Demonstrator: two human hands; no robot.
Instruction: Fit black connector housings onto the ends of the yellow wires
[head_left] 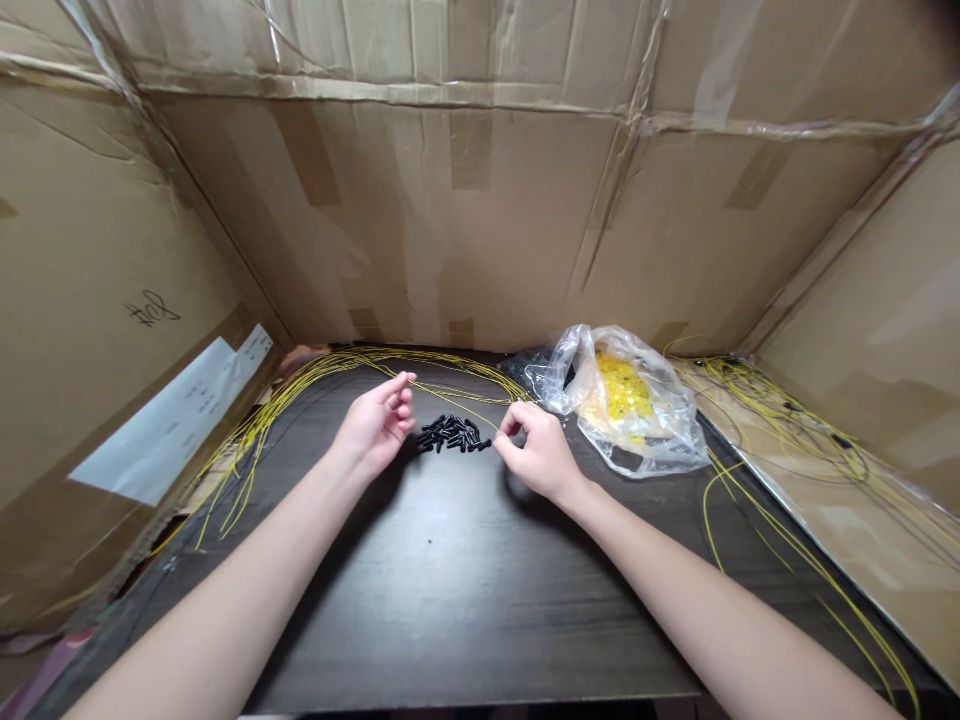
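Dark wood-grain surface (442, 600) ran out from under both forearms. Right hand (541, 456) closed to a pinch, fingertips (504, 428) gripping a thin yellow wire (480, 415) at its end. Left hand (375, 425) half-curled, raised just left of the pile; could not tell whether it held a wire. Between the hands, a small heap of black cylindrical pieces (450, 433) lay on the surface, near both, touching neither. Loose yellow wires (262, 430) arced along the far edge and down the left side. Further yellow wires (780, 420) lay in a tangle on a flat cardboard sheet (840, 510) to the right. Clear plastic bag (637, 430) beyond the right hand held yellow contents (621, 388). Cardboard walls (375, 220) closed in behind, a white paper sheet (172, 420) taped on the left one.
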